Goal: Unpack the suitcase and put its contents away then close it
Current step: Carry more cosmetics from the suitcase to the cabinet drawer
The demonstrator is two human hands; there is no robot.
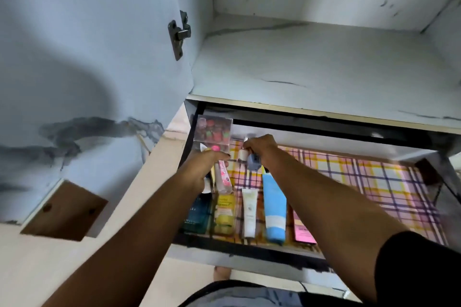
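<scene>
At the far left stands the open cabinet door (87, 62), its metal hinge (179, 32) at the inner edge. Just right of it, the pulled-out drawer (249, 254) is lined with a plaid sheet (361, 182). In its back left corner sits a clear plastic box (213, 132) of small coloured pieces. The left hand (207, 169) reaches in below that box, fingers curled round a slim clear tube with pink print (223, 177). Along the drawer's front edge lie a dark teal packet (197, 214), a yellow packet (224, 212), a white tube (249, 212), a blue tube (274, 207) and a pink box (301, 229), side by side. The right hand (259, 147) hovers above the white tube, fingers closed on a small bottle with a grey cap (249, 157). The suitcase is not in view. Above the drawer runs a bare white shelf (324, 62).
</scene>
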